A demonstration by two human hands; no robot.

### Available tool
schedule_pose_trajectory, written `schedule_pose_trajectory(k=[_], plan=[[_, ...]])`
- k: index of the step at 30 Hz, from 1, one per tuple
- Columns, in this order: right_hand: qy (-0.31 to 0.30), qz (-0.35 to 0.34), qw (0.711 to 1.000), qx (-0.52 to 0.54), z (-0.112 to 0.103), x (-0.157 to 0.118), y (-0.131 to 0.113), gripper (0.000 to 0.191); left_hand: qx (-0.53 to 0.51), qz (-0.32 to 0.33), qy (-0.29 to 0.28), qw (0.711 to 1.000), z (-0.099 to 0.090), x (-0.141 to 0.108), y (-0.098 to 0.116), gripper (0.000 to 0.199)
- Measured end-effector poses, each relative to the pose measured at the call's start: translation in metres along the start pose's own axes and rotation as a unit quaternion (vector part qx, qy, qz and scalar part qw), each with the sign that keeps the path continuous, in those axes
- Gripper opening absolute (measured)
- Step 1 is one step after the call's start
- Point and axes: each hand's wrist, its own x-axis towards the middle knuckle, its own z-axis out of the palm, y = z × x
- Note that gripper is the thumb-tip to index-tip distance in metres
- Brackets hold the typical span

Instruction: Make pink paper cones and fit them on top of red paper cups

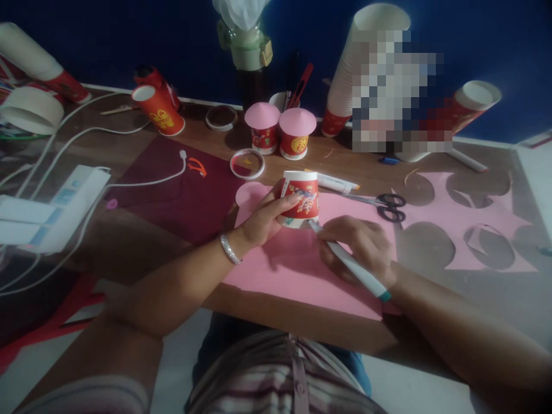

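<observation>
Wrapped round a red and white paper cup (305,198), my left hand (264,219) holds it above pink paper (284,264), thumb across its printed side. My right hand (356,244) grips a white utility knife (356,270) with a green end. The knife's tip meets the cup's lower rim; whether it has pierced the cup is too small to tell. Behind the cup stand two short red cups with pink cone tops (261,117) (297,122). Black-handled scissors (390,207) and a white marker (332,182) lie beyond my right hand.
Cut pink paper with round holes (463,201) lies right. Dark red paper (172,190), tape rolls (247,164), a power strip (64,213) and white cables occupy the left and middle. Cup stacks (345,75), a red cup (159,112) and a bottle (250,57) stand at the back.
</observation>
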Motion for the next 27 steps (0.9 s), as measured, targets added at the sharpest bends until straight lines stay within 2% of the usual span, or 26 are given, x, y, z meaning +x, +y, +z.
schedule_pose_trajectory(k=[27], plan=[[-0.004,0.007,1.0,0.005,0.0008,-0.0005,-0.0005,0.014,0.006,0.001,0.006,1.0,-0.0037,0.0024,-0.0038,0.043]])
